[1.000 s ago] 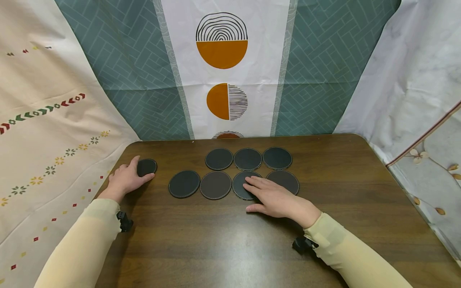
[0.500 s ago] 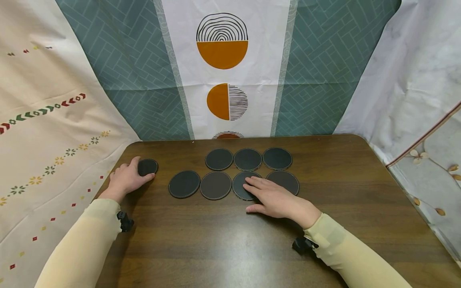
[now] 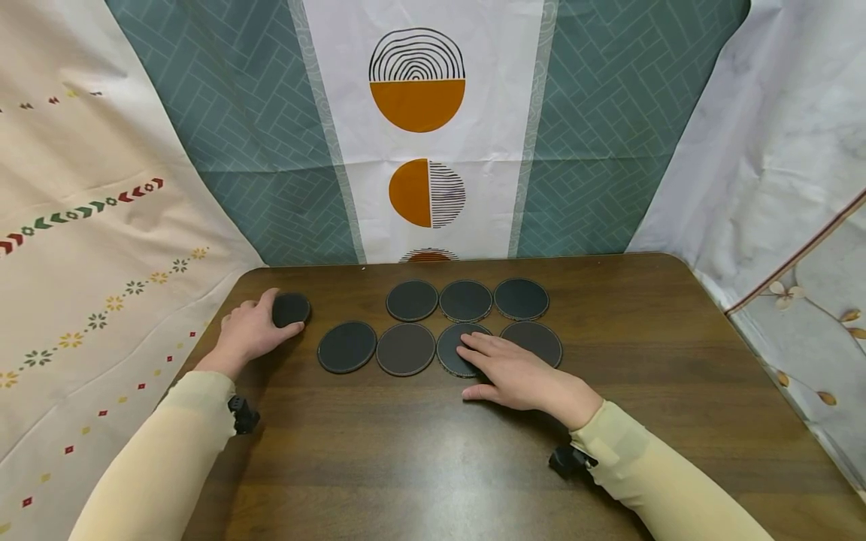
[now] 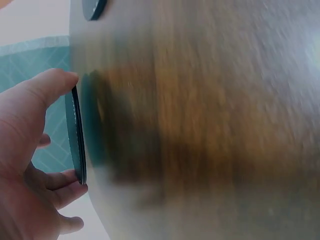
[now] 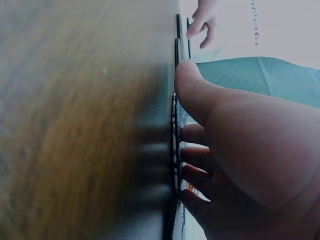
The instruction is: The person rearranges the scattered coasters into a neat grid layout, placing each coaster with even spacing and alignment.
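At the table's left, my left hand (image 3: 249, 330) grips a round black coaster (image 3: 292, 309) by its rim, thumb on the near side and fingers on the far side. In the left wrist view this coaster (image 4: 75, 137) is seen edge-on, a little apart from its reflection in the tabletop. My right hand (image 3: 517, 372) lies with extended fingers over a dark coaster (image 3: 449, 353) in the front row, also covering part of the brownish coaster (image 3: 541, 342) to its right. The right wrist view shows its fingers (image 5: 197, 158) at the coasters' edges.
Left in the front row lie a black coaster (image 3: 346, 346) and a brownish one (image 3: 406, 349). Behind them are three more, left (image 3: 411, 300), middle (image 3: 465, 300) and right (image 3: 521, 297). The brown wooden table (image 3: 379, 451) meets a hanging teal-and-white cloth (image 3: 264, 188) at its back edge.
My left hand has moved slightly right, carrying the coaster with it toward the front row's left end. My right hand stays where it was.
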Demonstrator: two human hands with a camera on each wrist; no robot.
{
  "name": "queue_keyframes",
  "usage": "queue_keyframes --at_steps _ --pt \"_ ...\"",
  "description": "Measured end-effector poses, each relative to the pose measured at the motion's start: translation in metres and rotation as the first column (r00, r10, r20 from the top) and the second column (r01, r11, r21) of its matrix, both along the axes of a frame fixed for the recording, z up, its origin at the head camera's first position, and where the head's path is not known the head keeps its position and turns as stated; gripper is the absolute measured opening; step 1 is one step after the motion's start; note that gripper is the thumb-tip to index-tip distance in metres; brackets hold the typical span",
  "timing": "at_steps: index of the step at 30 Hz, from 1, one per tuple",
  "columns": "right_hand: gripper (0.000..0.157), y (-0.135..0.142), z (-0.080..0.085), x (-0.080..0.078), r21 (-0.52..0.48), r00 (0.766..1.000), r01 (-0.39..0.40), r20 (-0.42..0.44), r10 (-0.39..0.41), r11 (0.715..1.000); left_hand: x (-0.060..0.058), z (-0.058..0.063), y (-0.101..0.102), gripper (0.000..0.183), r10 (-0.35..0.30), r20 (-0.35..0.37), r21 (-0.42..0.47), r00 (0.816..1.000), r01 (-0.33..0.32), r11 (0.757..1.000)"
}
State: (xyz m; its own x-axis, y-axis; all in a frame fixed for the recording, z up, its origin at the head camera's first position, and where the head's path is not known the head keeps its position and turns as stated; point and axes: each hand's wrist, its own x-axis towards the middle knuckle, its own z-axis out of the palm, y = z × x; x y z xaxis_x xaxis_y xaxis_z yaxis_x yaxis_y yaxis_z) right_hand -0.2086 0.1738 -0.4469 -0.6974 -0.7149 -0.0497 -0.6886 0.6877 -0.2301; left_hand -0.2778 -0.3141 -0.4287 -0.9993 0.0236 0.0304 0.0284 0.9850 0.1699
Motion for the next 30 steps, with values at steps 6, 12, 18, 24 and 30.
queue_keyframes --at_steps 6,12,18,24,30 --pt "0.080 0.000 0.001 0.000 -0.008 1.000 -0.010 -0.005 0.010 1.000 -0.004 0.002 0.012 0.097 -0.020 -0.006 0.010 1.000 0.020 1.000" --pt "0.080 0.000 0.000 -0.001 0.005 1.000 -0.002 -0.008 0.002 1.000 -0.011 0.002 0.025 0.097 -0.045 0.005 0.008 0.999 0.045 0.999" --pt "0.080 0.001 0.000 0.000 0.003 1.000 0.000 0.001 0.000 1.000 -0.016 0.003 0.040 0.096 -0.072 0.014 0.016 0.997 0.072 0.997" --pt "0.079 0.001 -0.001 -0.001 -0.007 1.000 -0.006 -0.008 0.006 1.000 -0.020 0.003 0.056 0.093 -0.088 0.009 0.021 0.996 0.088 0.996" --pt "0.079 0.001 -0.001 -0.001 -0.011 1.000 -0.005 0.000 0.005 1.000 -0.025 0.002 0.069 0.091 -0.103 0.021 0.036 0.994 0.102 0.994"
